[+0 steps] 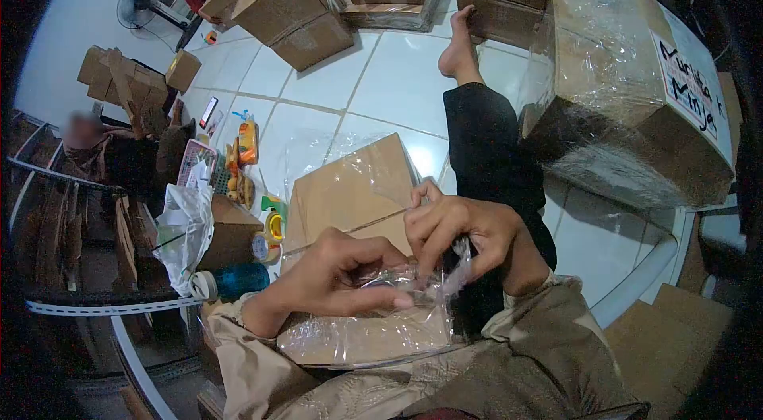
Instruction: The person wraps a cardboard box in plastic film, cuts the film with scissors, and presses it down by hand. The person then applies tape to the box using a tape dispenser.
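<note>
A flat cardboard box (350, 189) with a seam across its middle lies in front of me, its near end against my body. Transparent plastic wrap (358, 340) covers it and sticks out loosely past its far edge. Over the near half, my left hand (342, 273) pinches a bunched fold of the wrap between thumb and fingers. My right hand (465, 237) is closed on a twisted end of the same wrap, just right of the left hand. The fingers partly hide what lies between them.
A large wrapped carton (604, 62) with a handwritten label stands at right. Tape rolls (266, 247), an orange packet (248, 140), a blue bottle (242, 281) and a phone (208, 112) are at left. Stacked cartons (294, 7) stand farther off. Two other people sit at left.
</note>
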The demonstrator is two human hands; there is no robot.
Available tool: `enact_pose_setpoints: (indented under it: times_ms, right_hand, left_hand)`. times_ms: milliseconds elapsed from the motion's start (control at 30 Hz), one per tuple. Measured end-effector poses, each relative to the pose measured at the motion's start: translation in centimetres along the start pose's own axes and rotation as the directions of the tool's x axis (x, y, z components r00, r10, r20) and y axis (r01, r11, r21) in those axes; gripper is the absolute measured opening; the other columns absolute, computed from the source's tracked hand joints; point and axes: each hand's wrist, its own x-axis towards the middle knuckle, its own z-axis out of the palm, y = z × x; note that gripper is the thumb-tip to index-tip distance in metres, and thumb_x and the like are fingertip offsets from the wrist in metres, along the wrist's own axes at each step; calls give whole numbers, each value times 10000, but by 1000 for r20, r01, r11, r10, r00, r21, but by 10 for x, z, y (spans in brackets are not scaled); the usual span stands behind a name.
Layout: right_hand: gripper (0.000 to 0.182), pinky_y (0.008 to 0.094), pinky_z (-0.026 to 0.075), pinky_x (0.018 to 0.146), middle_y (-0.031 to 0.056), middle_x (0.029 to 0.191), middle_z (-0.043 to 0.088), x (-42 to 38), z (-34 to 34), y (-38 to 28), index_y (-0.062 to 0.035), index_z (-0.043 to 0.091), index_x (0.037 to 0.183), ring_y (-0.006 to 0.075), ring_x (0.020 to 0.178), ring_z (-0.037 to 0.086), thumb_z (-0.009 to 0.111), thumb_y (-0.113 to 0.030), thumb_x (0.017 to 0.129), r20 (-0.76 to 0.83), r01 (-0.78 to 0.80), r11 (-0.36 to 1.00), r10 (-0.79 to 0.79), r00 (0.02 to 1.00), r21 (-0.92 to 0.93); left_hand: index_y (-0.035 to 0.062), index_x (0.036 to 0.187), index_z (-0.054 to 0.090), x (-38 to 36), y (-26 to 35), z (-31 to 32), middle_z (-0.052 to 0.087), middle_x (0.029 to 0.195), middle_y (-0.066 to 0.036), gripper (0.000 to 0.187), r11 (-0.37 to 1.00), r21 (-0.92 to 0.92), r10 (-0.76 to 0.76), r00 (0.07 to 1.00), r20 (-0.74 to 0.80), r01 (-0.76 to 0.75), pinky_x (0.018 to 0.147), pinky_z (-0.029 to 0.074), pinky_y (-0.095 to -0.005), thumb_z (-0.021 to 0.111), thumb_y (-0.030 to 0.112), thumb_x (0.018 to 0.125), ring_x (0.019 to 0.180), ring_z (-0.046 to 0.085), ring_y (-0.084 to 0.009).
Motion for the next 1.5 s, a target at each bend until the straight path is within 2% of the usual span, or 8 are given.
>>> enact_pose_setpoints:
  times_ms: [167, 500, 833, 900, 1133, 1300, 1433, 1500]
  right_hand:
    - [218, 353, 276, 812, 2, 800, 580, 0, 7, -4, -81, 637, 902, 147, 798, 541, 615, -247, 762, -155, -122, 992, 127, 980, 45]
    - [204, 334, 353, 740, 21, 766, 628, -5, 7, -9, -86, 631, 840, 196, 693, 584, 597, -178, 662, -257, -199, 967, 154, 954, -161]
    - [197, 355, 435, 596, 75, 619, 595, 3, -5, -20, -44, 638, 820, 248, 562, 581, 581, -161, 671, -222, -223, 949, 173, 959, -223]
    - [177, 364, 444, 517, 98, 575, 565, 2, -11, -29, -24, 623, 776, 269, 511, 565, 580, -169, 684, -163, -458, 885, 441, 883, -87]
    - [172, 315, 437, 528, 78, 599, 572, 1, -15, -26, -15, 580, 704, 225, 537, 573, 624, -179, 680, -45, -435, 872, 436, 899, -225]
    - [176, 309, 438, 553, 73, 601, 548, 9, -18, -38, -34, 595, 754, 228, 592, 570, 622, -193, 682, -18, -627, 734, 645, 764, -260]
    - [179, 310, 437, 604, 78, 639, 549, 5, -16, -26, -28, 591, 792, 219, 632, 562, 623, -185, 712, 108, -486, 770, 572, 813, -414]
    - [183, 348, 453, 625, 123, 669, 582, 3, -20, -21, 1, 591, 822, 238, 645, 573, 589, -158, 732, 23, -490, 870, 492, 871, -49]
  left_hand:
    - [38, 721, 654, 3, -14, -8, 461, 486, -25, 131, 831, -21, 555, 832, -29, -555, 372, 273, -280, 761, 102, 678, 371, 401, -109]
    - [-13, 734, 652, 11, -15, -12, 421, 461, 2, 142, 571, 27, 820, 572, 35, -820, 350, 209, -230, 756, 57, 666, 345, 364, -87]
    - [37, 760, 677, 1, -15, -7, 311, 455, 43, 130, 606, 152, 794, 606, -53, -781, 372, 164, -229, 765, 102, 689, 369, 298, -64]
    - [39, 761, 677, 2, -16, -6, 322, 459, 42, 128, 583, 193, 810, 583, -66, -789, 372, 175, -229, 762, 95, 683, 375, 308, -61]
    - [46, 776, 674, 0, -13, -4, 349, 461, 42, 137, 634, 203, 771, 630, -92, -747, 370, 201, -230, 759, 88, 677, 384, 334, -59]
    - [47, 786, 671, -1, -13, -5, 362, 460, 47, 149, 651, 207, 756, 648, -92, -730, 369, 210, -229, 762, 95, 678, 386, 353, -59]
    - [50, 790, 671, -1, -13, -6, 366, 459, 45, 153, 659, 199, 749, 657, -84, -725, 367, 212, -231, 764, 98, 678, 385, 353, -62]
    - [54, 791, 670, -2, -13, -7, 366, 457, 43, 155, 657, 193, 751, 656, -81, -729, 365, 215, -233, 766, 98, 678, 381, 351, -66]
